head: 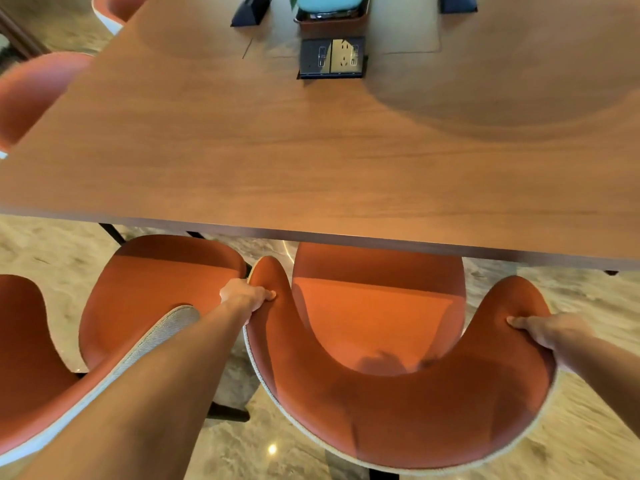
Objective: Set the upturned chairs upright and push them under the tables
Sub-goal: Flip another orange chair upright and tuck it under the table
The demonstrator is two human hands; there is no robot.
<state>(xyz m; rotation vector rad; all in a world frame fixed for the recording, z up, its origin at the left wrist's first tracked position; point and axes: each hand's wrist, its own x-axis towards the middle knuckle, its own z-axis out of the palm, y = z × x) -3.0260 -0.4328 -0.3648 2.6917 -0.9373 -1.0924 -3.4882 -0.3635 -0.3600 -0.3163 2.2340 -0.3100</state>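
Note:
An orange upholstered chair [377, 327] with a curved backrest and pale grey outer shell stands upright in front of me. The front of its seat lies under the near edge of the long wooden table [242, 150]. My left hand [244, 295] grips the left wing of the backrest. The right wing is held by my right hand [550, 332]. A second orange chair [152, 292] stands upright to the left, its seat partly under the table too.
Two more orange chairs [34, 95] stand at the table's far left side. A socket panel [331, 57], a teal object in a tray [330, 8] and dark holders sit along the table's middle. The floor [588, 427] is pale marble.

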